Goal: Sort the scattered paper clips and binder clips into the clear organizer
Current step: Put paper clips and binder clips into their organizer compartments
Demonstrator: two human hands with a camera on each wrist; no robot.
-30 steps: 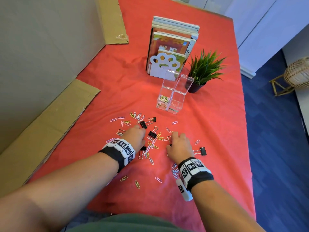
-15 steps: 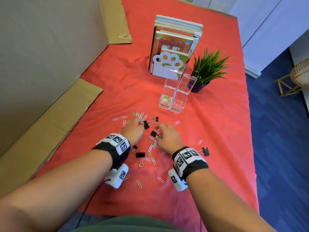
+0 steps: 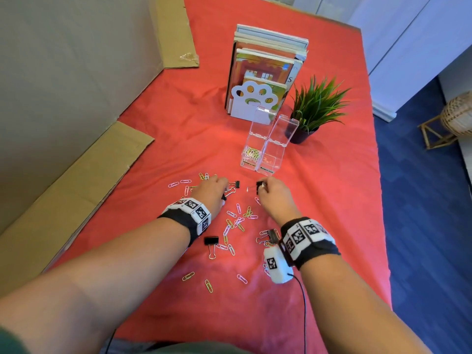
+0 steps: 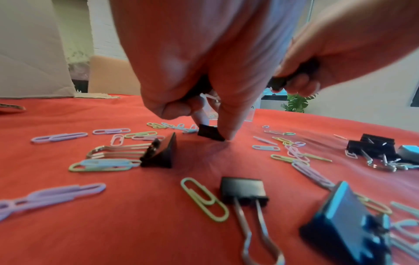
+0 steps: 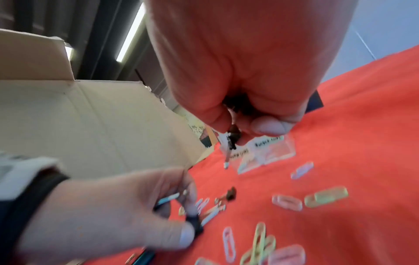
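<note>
Coloured paper clips (image 3: 237, 221) and black binder clips (image 3: 211, 241) lie scattered on the red cloth. The clear organizer (image 3: 270, 162) stands just beyond my hands with its lids up; its left compartment holds paper clips. My left hand (image 3: 219, 191) is curled around black binder clips, and one fingertip touches a small binder clip (image 4: 209, 134) on the cloth. My right hand (image 3: 265, 187) grips black binder clips (image 5: 233, 138) a little above the cloth, in front of the organizer (image 5: 269, 150). Another binder clip (image 3: 236, 184) lies between my hands.
Upright books behind a white paw-shaped bookend (image 3: 252, 103) and a potted plant (image 3: 316, 108) stand behind the organizer. Cardboard panels (image 3: 76, 162) line the left side. The table's right edge (image 3: 380, 200) drops to blue floor. A binder clip pile (image 3: 272, 235) lies by my right wrist.
Both hands have moved forward, away from me and toward the organizer. The right hand has lifted off the cloth with binder clips in it.
</note>
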